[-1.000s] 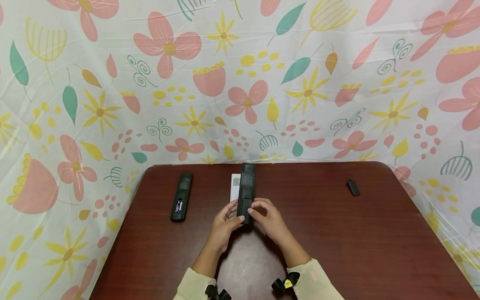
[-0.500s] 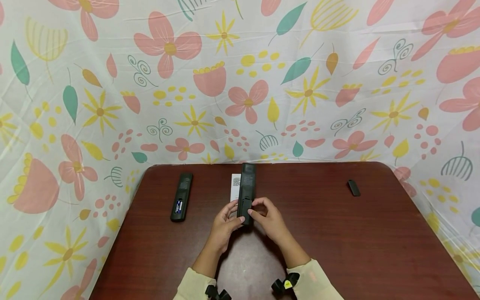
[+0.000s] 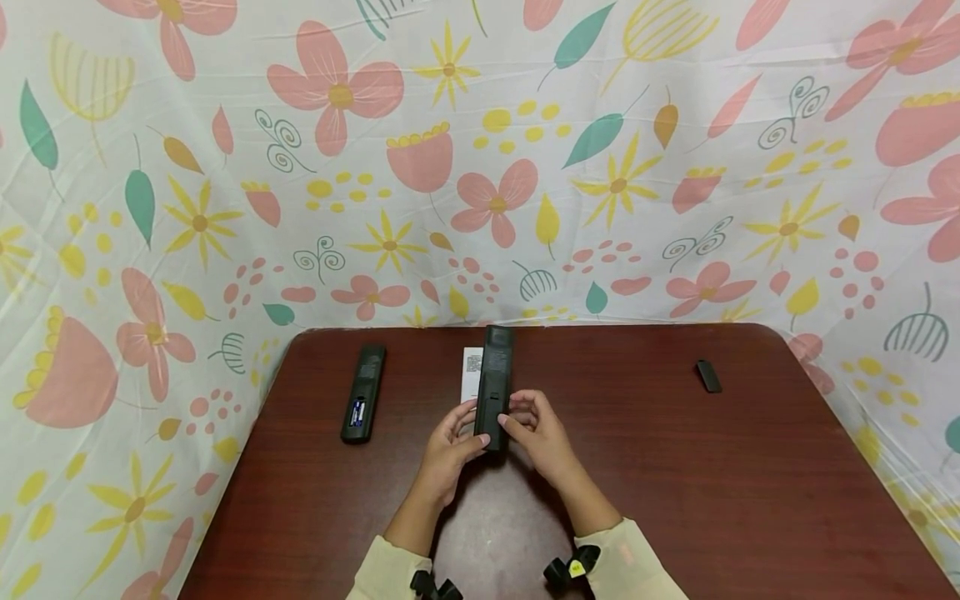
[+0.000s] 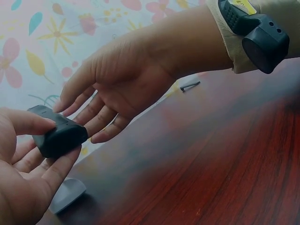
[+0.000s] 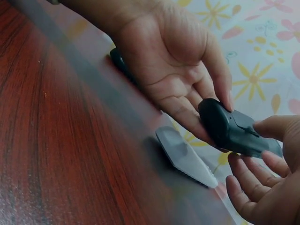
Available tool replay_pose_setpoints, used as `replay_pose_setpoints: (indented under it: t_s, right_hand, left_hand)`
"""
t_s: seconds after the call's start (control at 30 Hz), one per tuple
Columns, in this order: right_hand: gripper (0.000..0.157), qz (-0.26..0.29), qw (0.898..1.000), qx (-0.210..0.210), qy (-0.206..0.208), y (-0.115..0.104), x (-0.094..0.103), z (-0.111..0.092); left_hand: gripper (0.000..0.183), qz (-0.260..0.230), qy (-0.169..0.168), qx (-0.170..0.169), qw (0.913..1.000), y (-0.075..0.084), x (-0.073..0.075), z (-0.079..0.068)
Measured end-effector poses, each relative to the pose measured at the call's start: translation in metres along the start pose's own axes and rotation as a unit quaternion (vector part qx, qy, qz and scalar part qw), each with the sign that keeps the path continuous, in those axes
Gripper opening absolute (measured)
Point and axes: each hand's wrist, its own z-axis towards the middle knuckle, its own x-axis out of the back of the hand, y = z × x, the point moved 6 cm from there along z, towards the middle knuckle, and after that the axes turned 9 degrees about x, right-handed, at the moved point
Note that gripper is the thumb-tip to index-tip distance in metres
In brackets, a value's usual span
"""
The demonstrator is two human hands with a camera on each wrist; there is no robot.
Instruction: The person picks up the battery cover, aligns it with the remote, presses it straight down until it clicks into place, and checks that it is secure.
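Observation:
A long black remote control (image 3: pixel 496 358) is held back side up over the middle of the table. My left hand (image 3: pixel 446 457) grips its near end, thumb on the back and fingers beneath. My right hand (image 3: pixel 546 443) pinches the right side, its thumb beside the battery cover (image 3: pixel 491 412). In the right wrist view that thumb lies on the cover's edge, with the other fingers curled loosely under the remote. Another black remote control (image 3: pixel 367 375) lies at the left, its compartment uncovered and batteries (image 3: pixel 357 412) showing. Partly hidden behind the held remote is a flat white remote-shaped object (image 3: pixel 470 379).
A small black battery cover (image 3: pixel 707 376) lies alone at the right of the dark red-brown wooden table (image 3: pixel 675 467). A flowered cloth (image 3: pixel 615 250) hangs right along the table's far edge and down both sides.
My right hand has shifted slightly up and right, its thumb moving from the middle of the cover toward the remote's right edge. My left hand keeps its grip.

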Motion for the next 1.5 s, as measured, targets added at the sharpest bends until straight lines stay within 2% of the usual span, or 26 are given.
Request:
replay_pose_setpoints:
  t_s: [0.17,0.23,0.7,0.97,1.2,1.5]
  right_hand:
    - [0.064,-0.011,1.0,0.0,0.0,0.0011,0.002,0.0012]
    - [0.067,-0.015,1.0,-0.001,-0.003,0.0013,0.0023,0.0012]
    - [0.061,-0.004,1.0,-0.012,-0.007,0.0036,0.0011,0.0005]
    - [0.059,-0.005,1.0,-0.01,-0.006,0.0059,0.0014,0.0016]
    - [0.06,-0.003,1.0,-0.015,-0.008,-0.0001,0.0,0.0002]
    - [0.06,-0.003,1.0,-0.006,-0.01,0.0043,0.0008,0.0011]
  left_hand:
    - [0.067,0.0,-0.001,0.002,1.0,0.0009,-0.0004,-0.0011]
    - [0.067,0.0,-0.001,0.004,1.0,0.0013,-0.0009,-0.0014]
    - [0.064,0.035,-0.005,0.012,0.9993,-0.0016,-0.0024,-0.0015]
    - [0.056,0.04,0.005,0.005,0.9992,-0.0009,-0.0018,-0.0015]
    - [0.054,0.037,0.008,0.007,0.9993,-0.0012,-0.0026,-0.0011]
    - [0.054,0.038,0.012,0.008,0.9992,-0.0012,-0.0033,-0.0022]
